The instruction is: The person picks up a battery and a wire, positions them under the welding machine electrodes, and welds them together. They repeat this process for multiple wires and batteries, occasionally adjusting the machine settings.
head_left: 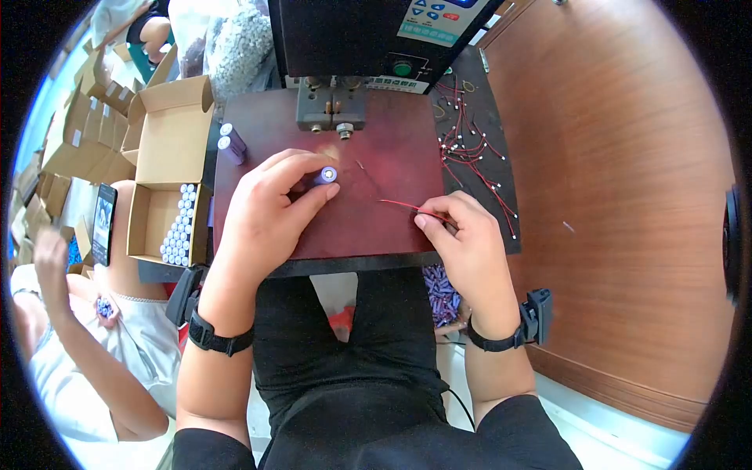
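Observation:
My left hand (270,207) is closed around a purple cylindrical battery cell (326,175), its round end facing up between thumb and fingers. Over at the right, my right hand (468,235) pinches a thin red wire (398,204) whose free end points left toward the cell. Both hands are above a dark red board (368,235). Just beyond them, the metal welding head (332,113) of a black spot welder (337,39) has two tips pointing down. Two more purple cells (231,146) stand at the board's left side.
An open cardboard box (139,227) holds several cells on the left. Red wires with white connectors (470,153) lie on a black mat at right, before a wooden panel (611,196). Many purple cells (441,298) sit below the board. Someone sits at left near a phone (104,223).

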`<state>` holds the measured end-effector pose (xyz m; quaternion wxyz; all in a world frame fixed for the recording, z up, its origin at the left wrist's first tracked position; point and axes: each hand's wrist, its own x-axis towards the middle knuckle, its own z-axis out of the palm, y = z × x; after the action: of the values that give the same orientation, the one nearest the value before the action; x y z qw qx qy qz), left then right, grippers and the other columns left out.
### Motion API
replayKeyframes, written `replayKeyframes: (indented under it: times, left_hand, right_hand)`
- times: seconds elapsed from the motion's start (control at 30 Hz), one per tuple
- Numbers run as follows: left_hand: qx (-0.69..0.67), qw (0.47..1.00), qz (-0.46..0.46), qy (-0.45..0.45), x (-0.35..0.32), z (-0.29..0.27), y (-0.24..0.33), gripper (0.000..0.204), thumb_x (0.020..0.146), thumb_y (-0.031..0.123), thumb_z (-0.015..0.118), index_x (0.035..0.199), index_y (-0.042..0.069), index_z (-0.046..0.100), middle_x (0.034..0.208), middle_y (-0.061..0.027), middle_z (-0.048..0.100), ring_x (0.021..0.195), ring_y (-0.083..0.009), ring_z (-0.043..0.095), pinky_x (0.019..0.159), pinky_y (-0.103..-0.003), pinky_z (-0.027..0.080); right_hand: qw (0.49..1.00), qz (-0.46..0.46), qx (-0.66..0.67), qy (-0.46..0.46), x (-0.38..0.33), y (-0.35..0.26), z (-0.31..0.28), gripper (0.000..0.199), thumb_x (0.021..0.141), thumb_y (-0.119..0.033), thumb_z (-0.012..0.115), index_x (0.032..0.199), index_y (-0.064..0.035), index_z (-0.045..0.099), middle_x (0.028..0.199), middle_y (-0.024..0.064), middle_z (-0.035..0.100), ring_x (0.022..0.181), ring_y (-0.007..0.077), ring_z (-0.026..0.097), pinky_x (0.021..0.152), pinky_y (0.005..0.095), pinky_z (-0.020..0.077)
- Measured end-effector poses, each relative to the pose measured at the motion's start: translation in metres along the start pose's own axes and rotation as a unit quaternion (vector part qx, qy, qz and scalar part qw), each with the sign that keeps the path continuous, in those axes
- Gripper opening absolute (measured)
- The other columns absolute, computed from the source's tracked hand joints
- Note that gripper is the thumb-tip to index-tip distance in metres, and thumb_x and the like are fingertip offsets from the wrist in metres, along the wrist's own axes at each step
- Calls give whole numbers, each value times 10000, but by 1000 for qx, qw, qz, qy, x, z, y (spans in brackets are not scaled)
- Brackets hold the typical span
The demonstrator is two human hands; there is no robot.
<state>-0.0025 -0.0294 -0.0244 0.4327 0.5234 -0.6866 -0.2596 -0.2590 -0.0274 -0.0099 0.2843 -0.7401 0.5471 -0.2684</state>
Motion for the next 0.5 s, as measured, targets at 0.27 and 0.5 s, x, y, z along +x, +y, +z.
replayKeyframes:
  times: [0.27,0.5]
  left_hand:
    - [-32,999,-11,-14,0,-1,0,237,846,61,748,1060,-22,690,1044,-154,706,994,-298,680,906,-354,517]
    - [-42,999,-18,-19,0,-1,-2,239,845,58,749,1060,-27,691,1056,-155,705,1003,-295,677,912,-351,514]
  right_hand:
    - [1000,0,-5,27,3,-3,8,156,910,-98,722,1002,28,706,826,96,602,705,157,554,653,289,446]
    - [997,-38,-61,18,1,-5,6,116,912,-80,714,949,29,697,800,86,580,689,152,547,644,292,444]
